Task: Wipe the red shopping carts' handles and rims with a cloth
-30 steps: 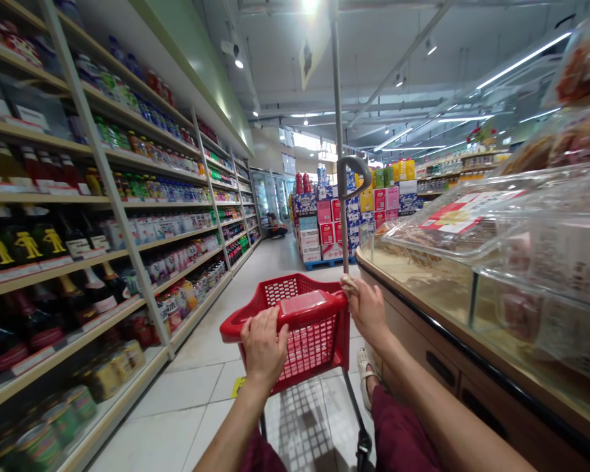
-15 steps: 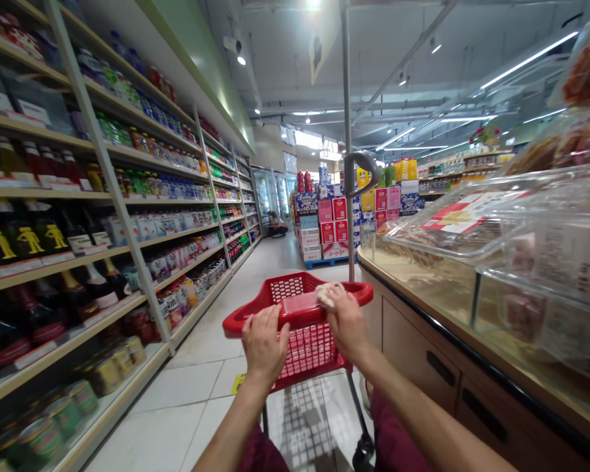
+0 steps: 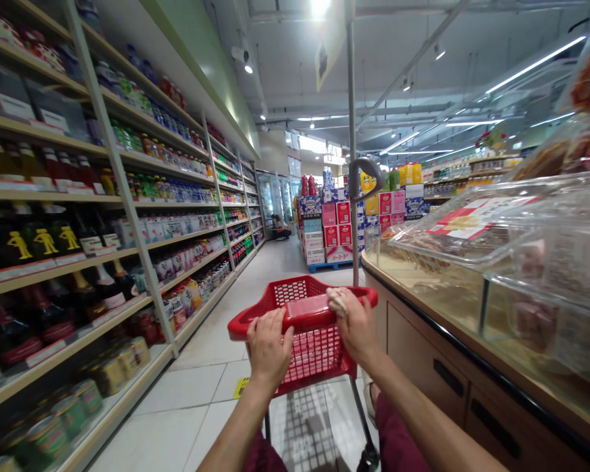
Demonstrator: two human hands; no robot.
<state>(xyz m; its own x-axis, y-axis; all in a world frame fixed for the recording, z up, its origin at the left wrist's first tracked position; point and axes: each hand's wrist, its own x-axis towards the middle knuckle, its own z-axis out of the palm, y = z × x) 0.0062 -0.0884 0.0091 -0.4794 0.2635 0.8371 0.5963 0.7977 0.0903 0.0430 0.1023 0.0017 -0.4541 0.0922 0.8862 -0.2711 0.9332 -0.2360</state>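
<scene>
A red shopping cart [image 3: 311, 359] stands in front of me, its plastic mesh basket facing me. My left hand [image 3: 270, 347] grips the left part of the red handle [image 3: 305, 313], fingers over the top and thumb on the near side. In my right hand [image 3: 358, 328] is a crumpled whitish cloth [image 3: 337, 300], pressed against the handle's right part. The fingers of that hand are bunched round the cloth and partly hidden.
Shelves of bottles and cans [image 3: 128, 210] line the left side. A wooden counter [image 3: 425, 341] with clear food boxes [image 3: 472, 216] runs close on the right. Ahead are a grey pole [image 3: 353, 118] and stacked cartons [image 3: 337, 226]; a person [image 3: 279, 226] crouches farther down the aisle.
My right hand has slid the cloth slightly right along the handle. My left hand keeps its place on it. The whole view has shifted a little.
</scene>
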